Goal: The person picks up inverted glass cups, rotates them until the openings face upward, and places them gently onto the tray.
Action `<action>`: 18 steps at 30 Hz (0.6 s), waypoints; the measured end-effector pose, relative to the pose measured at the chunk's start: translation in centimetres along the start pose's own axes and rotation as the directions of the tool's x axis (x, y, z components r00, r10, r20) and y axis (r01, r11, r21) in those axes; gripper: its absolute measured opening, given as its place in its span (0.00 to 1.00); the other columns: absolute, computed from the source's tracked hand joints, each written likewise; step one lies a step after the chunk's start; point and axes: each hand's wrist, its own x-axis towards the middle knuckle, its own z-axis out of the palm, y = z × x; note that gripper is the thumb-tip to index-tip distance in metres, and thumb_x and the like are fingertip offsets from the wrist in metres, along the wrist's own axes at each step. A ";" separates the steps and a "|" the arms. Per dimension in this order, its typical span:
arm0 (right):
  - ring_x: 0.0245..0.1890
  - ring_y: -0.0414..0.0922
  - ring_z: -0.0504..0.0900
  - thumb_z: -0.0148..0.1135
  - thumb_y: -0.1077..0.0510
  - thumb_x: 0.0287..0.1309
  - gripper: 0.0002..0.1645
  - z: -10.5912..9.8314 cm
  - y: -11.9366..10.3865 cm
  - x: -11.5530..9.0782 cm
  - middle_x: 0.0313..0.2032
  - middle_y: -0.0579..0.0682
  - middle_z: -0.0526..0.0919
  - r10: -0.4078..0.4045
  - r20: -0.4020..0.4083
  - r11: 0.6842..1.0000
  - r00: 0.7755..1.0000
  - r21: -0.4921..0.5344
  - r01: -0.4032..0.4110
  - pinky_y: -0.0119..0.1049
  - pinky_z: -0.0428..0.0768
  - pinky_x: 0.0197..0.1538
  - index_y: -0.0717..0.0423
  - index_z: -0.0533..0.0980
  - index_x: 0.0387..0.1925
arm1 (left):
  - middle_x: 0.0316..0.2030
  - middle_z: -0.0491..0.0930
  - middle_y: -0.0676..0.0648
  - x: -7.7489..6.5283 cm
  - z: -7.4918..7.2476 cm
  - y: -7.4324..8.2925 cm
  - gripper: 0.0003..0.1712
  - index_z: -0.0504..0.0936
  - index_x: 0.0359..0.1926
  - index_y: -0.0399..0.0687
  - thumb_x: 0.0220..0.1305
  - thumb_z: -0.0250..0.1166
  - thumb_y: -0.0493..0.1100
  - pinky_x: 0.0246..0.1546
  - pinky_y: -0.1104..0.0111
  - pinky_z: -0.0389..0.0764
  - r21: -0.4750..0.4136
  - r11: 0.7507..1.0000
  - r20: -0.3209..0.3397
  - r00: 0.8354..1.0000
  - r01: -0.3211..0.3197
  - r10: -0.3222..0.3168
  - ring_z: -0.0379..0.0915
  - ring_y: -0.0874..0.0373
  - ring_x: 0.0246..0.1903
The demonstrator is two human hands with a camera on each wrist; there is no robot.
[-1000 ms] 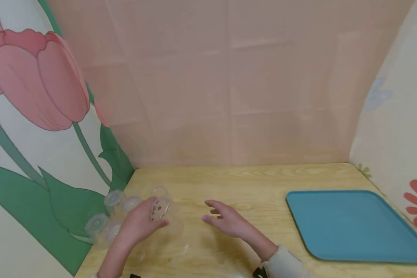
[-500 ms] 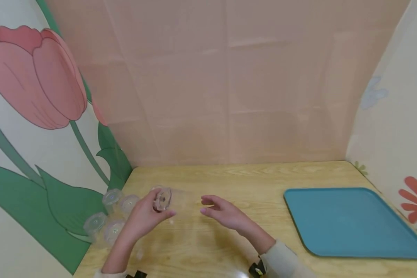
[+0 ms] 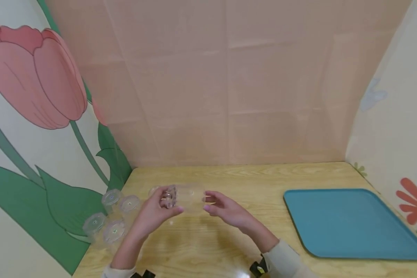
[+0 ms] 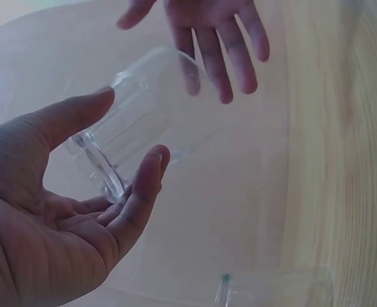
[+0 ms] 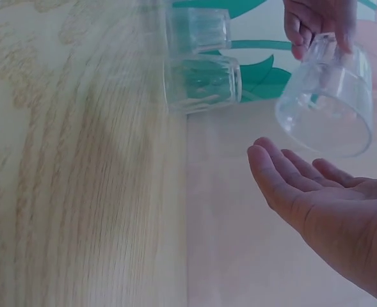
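Nearest the camera you've got two pale sleeves (image 3: 286,260) at the bottom edge, with some black gear (image 3: 258,268) strapped at the wrists. Past those, the left hand (image 3: 155,213) has its grip wrapped around a clear cup (image 3: 191,197), thumb on one side and fingers curled on the other, right at the thick base. The cup's up off the surface (image 3: 184,251), tipped over sideways with its mouth facing the right hand (image 3: 231,211). That one's grip is loose and empty, fingers pretty much straight, just by the rim; honestly can't tell if they touch.

Over to the left there's a bunch of similar cups (image 3: 115,231) standing close together, looks like bases up, and one more (image 3: 153,190) just beyond the left hand, partly hidden by it. Well off to the right sits a blue tray (image 3: 354,224) with rounded corners, flat on the wood-grain surface.

Further back it's a creased pinkish sheet (image 3: 226,85) across the far side, a big pink tulip print (image 3: 38,77) on the left, and an orange flower (image 3: 415,204) on the pale right-hand panel (image 3: 385,127).
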 end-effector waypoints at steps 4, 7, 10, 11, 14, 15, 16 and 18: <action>0.67 0.59 0.72 0.58 0.47 0.73 0.42 -0.2 -0.2 0.0 0.70 0.64 0.67 -0.017 0.032 0.997 0.999 0.071 0.015 0.49 0.75 0.66 0.63 0.54 0.76 | 0.61 0.76 0.38 0.2 0.4 0.1 0.51 0.64 0.72 0.45 0.52 0.81 0.49 0.42 0.62 0.84 -0.133 0.991 0.018 1.000 -0.016 0.018 0.81 0.52 0.48; 0.68 0.60 0.71 0.57 0.48 0.74 0.41 -0.3 -0.3 0.0 0.72 0.64 0.65 -0.047 0.067 0.991 0.997 0.126 0.038 0.50 0.74 0.67 0.62 0.53 0.77 | 0.61 0.76 0.37 0.3 0.6 0.3 0.50 0.64 0.72 0.43 0.53 0.80 0.45 0.46 0.61 0.84 -0.204 0.979 0.025 0.999 -0.026 0.032 0.81 0.50 0.51; 0.68 0.60 0.72 0.56 0.47 0.74 0.41 -0.3 -0.3 0.0 0.72 0.64 0.64 -0.076 0.076 0.984 0.994 0.167 0.062 0.50 0.74 0.67 0.61 0.53 0.77 | 0.62 0.75 0.38 0.4 0.9 0.6 0.50 0.63 0.73 0.43 0.53 0.80 0.45 0.49 0.60 0.84 -0.235 0.972 0.023 0.999 -0.031 0.037 0.80 0.49 0.54; 0.67 0.60 0.72 0.56 0.48 0.75 0.40 -0.3 -0.3 0.0 0.72 0.65 0.64 -0.086 0.078 0.981 0.993 0.178 0.071 0.51 0.74 0.66 0.61 0.53 0.77 | 0.62 0.75 0.38 0.4 1.0 0.7 0.51 0.63 0.73 0.43 0.53 0.80 0.46 0.50 0.60 0.84 -0.243 0.970 0.019 0.999 -0.028 0.034 0.79 0.49 0.54; 0.67 0.60 0.73 0.56 0.48 0.75 0.41 -0.3 -0.4 0.0 0.72 0.65 0.64 -0.099 0.079 0.975 0.992 0.205 0.081 0.50 0.75 0.66 0.63 0.52 0.77 | 0.63 0.75 0.39 0.3 1.4 0.9 0.51 0.62 0.73 0.43 0.53 0.80 0.46 0.51 0.60 0.83 -0.279 0.960 0.008 1.000 -0.025 0.028 0.79 0.48 0.55; 0.66 0.60 0.73 0.56 0.47 0.75 0.42 -0.3 -0.5 0.0 0.72 0.66 0.65 -0.099 0.079 0.974 0.992 0.212 0.081 0.50 0.75 0.66 0.63 0.52 0.77 | 0.63 0.75 0.39 0.2 1.5 0.9 0.51 0.62 0.73 0.42 0.54 0.80 0.45 0.52 0.61 0.83 -0.295 0.955 0.009 1.000 -0.026 0.030 0.79 0.48 0.56; 0.66 0.60 0.74 0.56 0.47 0.75 0.42 -0.3 -0.5 0.0 0.71 0.66 0.65 -0.098 0.078 0.973 0.992 0.215 0.079 0.49 0.75 0.66 0.64 0.52 0.77 | 0.63 0.75 0.39 0.2 1.7 1.0 0.51 0.61 0.74 0.42 0.54 0.79 0.44 0.52 0.61 0.83 -0.314 0.949 0.015 0.999 -0.030 0.037 0.79 0.48 0.56; 0.65 0.60 0.74 0.57 0.46 0.74 0.43 -0.4 -0.7 -0.1 0.71 0.66 0.66 -0.092 0.070 0.973 0.993 0.220 0.074 0.49 0.76 0.65 0.63 0.52 0.77 | 0.63 0.75 0.38 0.2 2.1 1.2 0.51 0.60 0.74 0.40 0.55 0.79 0.42 0.52 0.61 0.83 -0.348 0.937 0.029 0.998 -0.043 0.057 0.79 0.47 0.56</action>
